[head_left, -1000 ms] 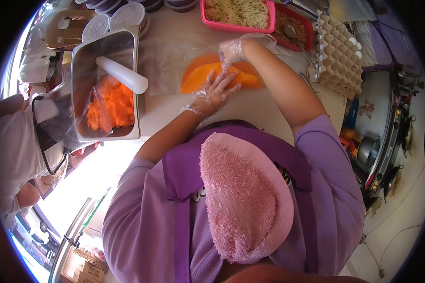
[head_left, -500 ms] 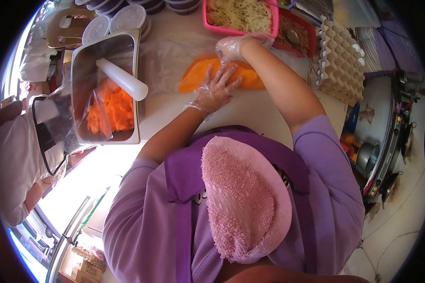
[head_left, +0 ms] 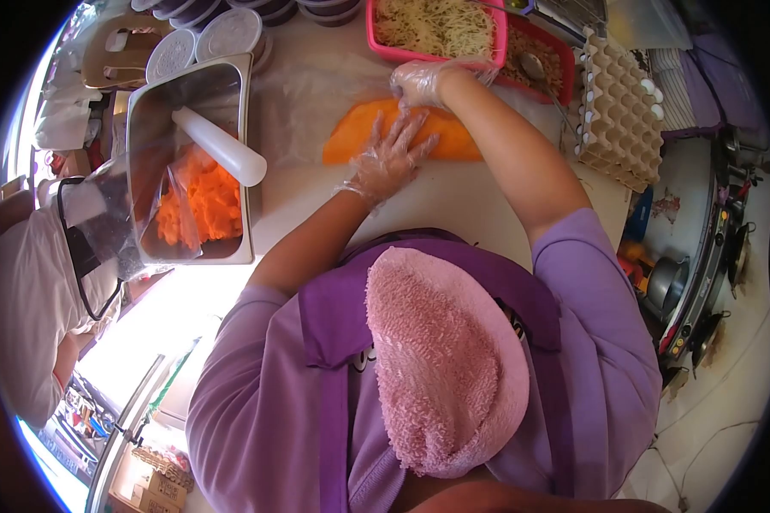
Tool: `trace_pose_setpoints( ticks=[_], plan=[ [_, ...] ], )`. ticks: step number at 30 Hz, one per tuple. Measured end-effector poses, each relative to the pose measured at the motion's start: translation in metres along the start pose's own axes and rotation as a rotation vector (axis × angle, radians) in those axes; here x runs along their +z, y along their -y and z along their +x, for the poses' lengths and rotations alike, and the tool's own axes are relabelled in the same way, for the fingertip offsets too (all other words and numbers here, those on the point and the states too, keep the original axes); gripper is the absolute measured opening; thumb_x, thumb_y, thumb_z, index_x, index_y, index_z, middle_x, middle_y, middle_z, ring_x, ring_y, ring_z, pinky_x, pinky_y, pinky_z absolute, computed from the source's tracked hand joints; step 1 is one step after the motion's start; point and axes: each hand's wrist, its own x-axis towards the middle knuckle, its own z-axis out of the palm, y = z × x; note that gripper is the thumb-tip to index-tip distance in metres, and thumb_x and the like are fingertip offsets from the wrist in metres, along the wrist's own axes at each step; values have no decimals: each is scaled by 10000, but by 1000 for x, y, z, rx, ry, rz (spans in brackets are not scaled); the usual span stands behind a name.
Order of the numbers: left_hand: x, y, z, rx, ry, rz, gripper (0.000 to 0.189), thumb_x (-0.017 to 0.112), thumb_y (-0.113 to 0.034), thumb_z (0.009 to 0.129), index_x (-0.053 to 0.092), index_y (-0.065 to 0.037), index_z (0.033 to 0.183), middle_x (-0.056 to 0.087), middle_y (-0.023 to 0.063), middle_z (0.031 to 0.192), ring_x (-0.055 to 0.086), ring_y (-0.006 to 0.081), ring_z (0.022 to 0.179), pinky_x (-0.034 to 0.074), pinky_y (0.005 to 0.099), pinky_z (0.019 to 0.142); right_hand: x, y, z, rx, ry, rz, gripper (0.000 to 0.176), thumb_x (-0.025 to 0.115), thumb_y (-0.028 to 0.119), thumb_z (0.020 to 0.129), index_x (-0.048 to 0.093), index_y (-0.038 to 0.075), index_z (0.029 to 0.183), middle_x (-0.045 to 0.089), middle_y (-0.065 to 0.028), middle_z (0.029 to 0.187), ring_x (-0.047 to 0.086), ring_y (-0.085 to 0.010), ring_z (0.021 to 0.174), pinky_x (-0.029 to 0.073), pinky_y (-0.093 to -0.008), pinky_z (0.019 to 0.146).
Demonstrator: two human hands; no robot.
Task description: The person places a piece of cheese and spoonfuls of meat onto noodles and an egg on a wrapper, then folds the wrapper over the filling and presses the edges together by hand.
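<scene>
A folded, half-moon sheet of orange dough (head_left: 447,141) lies on the pale work surface, its straight side toward me. My left hand (head_left: 387,164), in a clear plastic glove, rests on the dough's left part with fingers spread flat. Also gloved, my right hand (head_left: 419,85) is curled at the dough's far curved edge, its fingertips down against that edge and partly hidden. Between the two hands the fingers nearly meet.
To the left stands a steel pan (head_left: 250,205) with orange dough (head_left: 205,201) and a white rolling pin (head_left: 220,146). Pink tubs hold pale shreds (head_left: 432,26) and a brown filling (head_left: 535,68) with a spoon. Egg trays (head_left: 618,115) stack at right; lidded tubs (head_left: 229,36) stand at back. Another person's sleeve (head_left: 26,265) shows left.
The dough's far layer is now covered by the folded top, leaving one even half-moon. My left hand has barely shifted; my right hand stays at the far edge.
</scene>
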Motion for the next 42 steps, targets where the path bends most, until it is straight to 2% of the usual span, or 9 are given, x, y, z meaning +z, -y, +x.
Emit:
trace_pose_setpoints(
  ticks=[6, 14, 22, 27, 28, 29, 34, 38, 42],
  plan=[
    [5, 9, 7, -7, 10, 34, 807, 721, -401, 715, 360, -214, 1412, 255, 149, 1491, 235, 343, 1377, 177, 584, 1086, 10, -5, 10, 12, -115, -29, 312, 646, 139, 804, 645, 77, 1110, 650, -143, 1088, 618, -306, 1012, 484, -396, 869],
    [-5, 14, 21, -51, 110, 77, 798, 682, -489, 732, 366, -211, 1410, 305, 146, 1461, 239, 330, 1373, 163, 569, 1099, 32, -5, 9, 149, -370, 79, 293, 448, 240, 863, 681, 83, 947, 664, -162, 999, 639, -328, 916, 486, -427, 804],
    [6, 16, 14, -14, 92, 54, 723, 660, -476, 756, 426, -188, 1376, 332, 138, 1449, 230, 326, 1379, 95, 569, 1118, 35, 6, -15, 212, -382, 177, 293, 455, 250, 860, 686, 90, 943, 665, -162, 992, 640, -341, 908, 485, -444, 798],
    [29, 8, -36, 91, -68, -134, 559, 681, -352, 762, 550, -147, 1266, 425, 130, 1377, 275, 294, 1364, 136, 603, 1097, 65, 33, -48, 176, -338, 28, 190, 521, 194, 829, 673, 110, 907, 664, -119, 968, 640, -333, 883, 506, -434, 753],
    [22, 6, -46, 133, -138, -197, 496, 735, -241, 719, 609, -100, 1177, 484, 153, 1323, 433, 329, 1268, 287, 566, 1049, 76, 40, -57, 176, -343, 78, 190, 506, 192, 838, 663, 105, 900, 661, -119, 957, 639, -332, 880, 506, -438, 748],
    [18, 3, -59, 137, -138, -198, 496, 735, -241, 719, 609, -100, 1177, 484, 153, 1323, 433, 329, 1268, 287, 566, 1049, 83, 47, -65, 175, -350, 127, 191, 491, 190, 846, 653, 100, 893, 658, -119, 946, 639, -330, 876, 506, -442, 744],
    [7, 0, -125, -28, -31, -279, 421, 674, -132, 761, 605, -119, 1176, 506, 144, 1302, 521, 342, 1174, 403, 470, 993, 102, 78, -104, 127, -282, 138, 191, 457, 188, 866, 618, 96, 911, 647, -116, 940, 638, -326, 862, 504, -456, 736],
    [-17, -5, -154, -138, -111, -264, 404, 631, -117, 781, 591, -117, 1183, 542, 120, 1259, 505, 313, 1191, 357, 481, 1040, 126, 89, -113, 52, -257, 77, 197, 437, 173, 871, 603, 92, 938, 641, -111, 940, 636, -329, 853, 504, -458, 732],
    [-60, -6, -175, -362, 229, -540, 358, 590, -81, 791, 607, -83, 1148, 559, 128, 1239, 521, 325, 1163, 382, 451, 1024, 139, 90, -126, 2, -280, 143, 217, 449, 211, 864, 637, 110, 901, 653, -101, 937, 638, -319, 869, 500, -457, 750]
  ],
)
